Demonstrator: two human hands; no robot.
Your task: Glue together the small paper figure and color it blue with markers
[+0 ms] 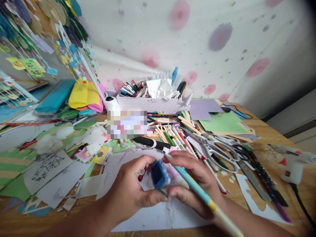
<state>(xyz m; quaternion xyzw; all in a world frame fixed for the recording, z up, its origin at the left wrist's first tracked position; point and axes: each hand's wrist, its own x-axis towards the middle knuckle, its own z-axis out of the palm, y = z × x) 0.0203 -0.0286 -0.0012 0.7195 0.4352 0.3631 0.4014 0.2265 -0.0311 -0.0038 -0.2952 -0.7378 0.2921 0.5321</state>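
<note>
Both hands meet low in the middle of the view over a white sheet. My left hand is closed, its thumb and fingers pinching a small dark-blue block with a shiny clear wrap. My right hand grips the same block from the right. A long light-blue and yellow pen lies through the right hand's fingers, its tip pointing up-left past the block.
Metal scissors and loose markers lie just beyond the hands. A white box of pens stands at the back. A glue gun is at the right, paper scraps and a drawing at the left.
</note>
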